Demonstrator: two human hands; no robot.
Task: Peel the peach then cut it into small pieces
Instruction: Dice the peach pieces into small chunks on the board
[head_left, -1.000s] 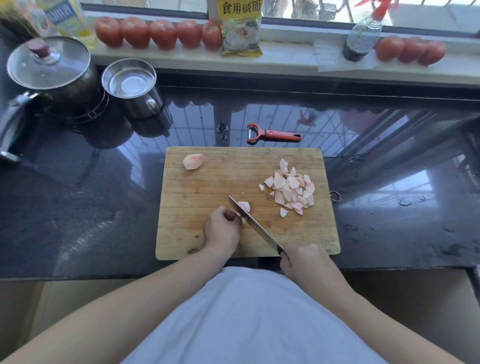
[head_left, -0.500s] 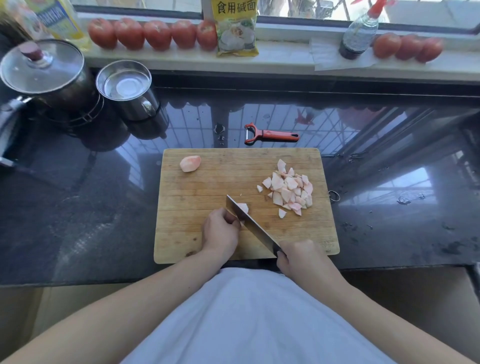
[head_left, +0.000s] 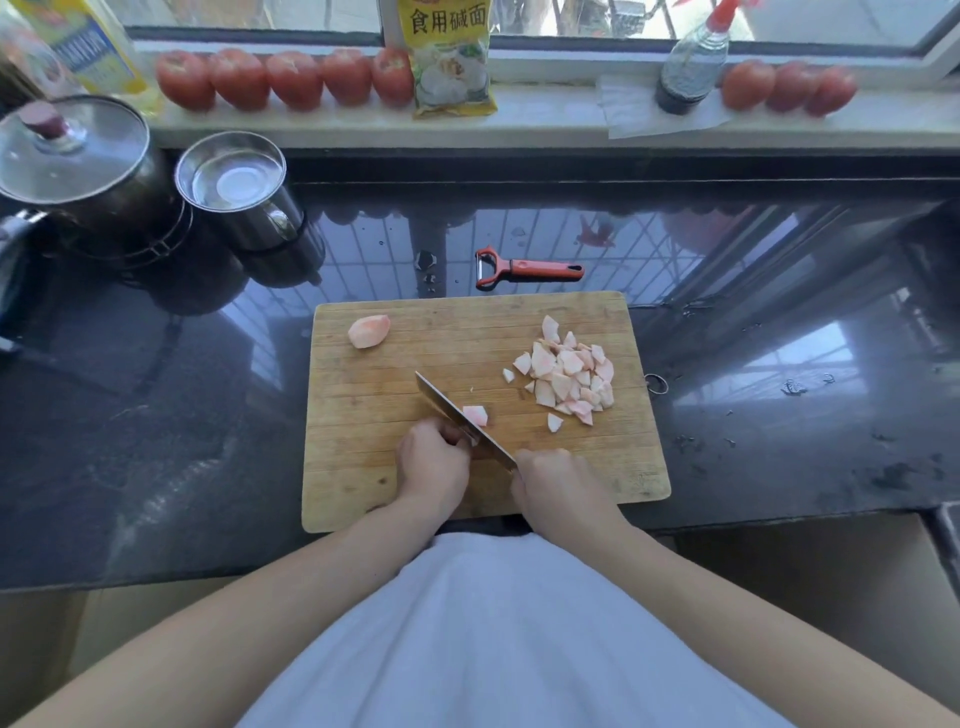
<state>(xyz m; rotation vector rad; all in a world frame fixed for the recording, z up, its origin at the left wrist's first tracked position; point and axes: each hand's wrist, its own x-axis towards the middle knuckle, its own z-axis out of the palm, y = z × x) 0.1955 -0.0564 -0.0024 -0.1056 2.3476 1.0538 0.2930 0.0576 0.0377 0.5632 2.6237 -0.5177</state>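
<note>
Gripping the knife (head_left: 457, 418) in your right hand (head_left: 558, 493), you pinch a peach piece (head_left: 475, 414) with your left hand (head_left: 431, 465) on the cutting board (head_left: 363, 467), near the cut pieces (head_left: 569, 376).

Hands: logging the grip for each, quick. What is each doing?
Left hand: fingers curled on a peach piece.
Right hand: grips the knife.

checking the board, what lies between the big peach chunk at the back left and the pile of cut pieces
Only bare cutting board lies between the big peach chunk and the pile of cut pieces, as the head view shows.
</note>
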